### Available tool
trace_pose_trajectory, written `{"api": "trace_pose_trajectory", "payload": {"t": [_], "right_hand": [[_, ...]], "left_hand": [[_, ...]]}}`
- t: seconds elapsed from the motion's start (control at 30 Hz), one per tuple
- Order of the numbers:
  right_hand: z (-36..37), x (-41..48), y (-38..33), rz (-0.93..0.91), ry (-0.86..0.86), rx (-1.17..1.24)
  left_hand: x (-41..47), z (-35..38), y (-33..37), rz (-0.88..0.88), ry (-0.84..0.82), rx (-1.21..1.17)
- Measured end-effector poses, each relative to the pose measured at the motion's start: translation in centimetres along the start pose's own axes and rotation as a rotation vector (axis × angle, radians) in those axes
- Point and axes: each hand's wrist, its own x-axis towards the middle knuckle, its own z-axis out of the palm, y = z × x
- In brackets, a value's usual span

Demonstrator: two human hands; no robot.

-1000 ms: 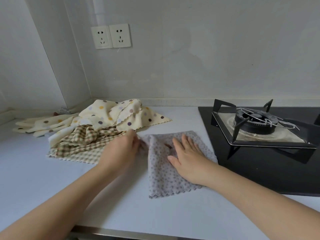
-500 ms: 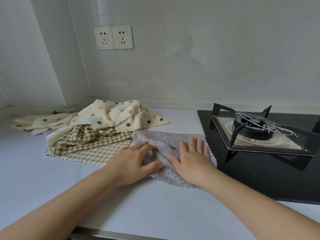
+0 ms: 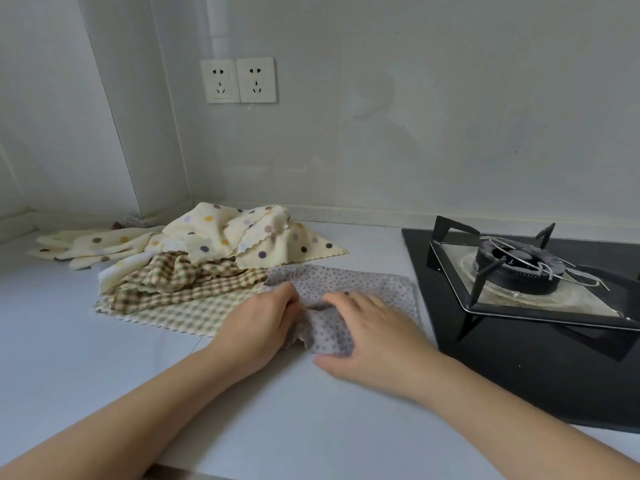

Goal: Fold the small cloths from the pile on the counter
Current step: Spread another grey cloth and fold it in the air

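Observation:
A grey cloth with small dots (image 3: 367,285) lies on the white counter (image 3: 86,358), just left of the stove. My left hand (image 3: 259,323) and my right hand (image 3: 370,337) both grip its near part, fingers curled into the fabric, which bunches up between them. Its far half lies flat. To the left sits the pile: a cream cloth with coloured polka dots (image 3: 242,237) on top at the back, a brown checked cloth (image 3: 187,282) crumpled in front of it, and a pale checked cloth (image 3: 173,313) flat underneath.
A black gas hob (image 3: 512,358) with a burner and pan support (image 3: 516,268) takes up the right side, close to the grey cloth's edge. Two wall sockets (image 3: 240,80) sit above the pile. The counter's front edge (image 3: 180,471) runs under my forearms.
The grey cloth was folded over to lie crosswise. Both hands went from pressing flat on it to gripping its near part, which now bunches between them.

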Motion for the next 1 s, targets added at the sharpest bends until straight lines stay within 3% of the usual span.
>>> {"api": "trace_pose_trajectory", "payload": {"t": [0.17, 0.3, 0.37, 0.57, 0.77, 0.87, 1.0], "right_hand": [[0.0, 0.9, 1.3, 0.054, 0.128, -0.028], [-0.4, 1.1, 2.5, 0.143, 0.186, 0.021], [-0.6, 1.2, 2.9, 0.172, 0.225, 0.06], [-0.7, 1.3, 3.3, 0.223, 0.299, 0.13], [-0.8, 1.5, 4.9, 0.215, 0.488, 0.173], [-1.1, 1.6, 5.1, 0.203, 0.639, 0.382], [-1.3, 1.7, 5.0, 0.229, 0.69, 0.671]], "left_hand": [[-0.2, -0.4, 0.3, 0.036, -0.047, 0.027], [-0.4, -0.3, 0.7, 0.077, -0.139, 0.269], [-0.4, -0.1, 0.6, 0.079, -0.103, 0.27], [-0.3, -0.4, -0.2, 0.023, 0.036, 0.095], [0.3, -1.1, -0.8, -0.208, 0.241, -0.261], [0.7, -1.4, -0.9, -0.357, 0.283, -0.541], [0.9, -1.4, -0.6, -0.375, 0.267, -0.632]]}}
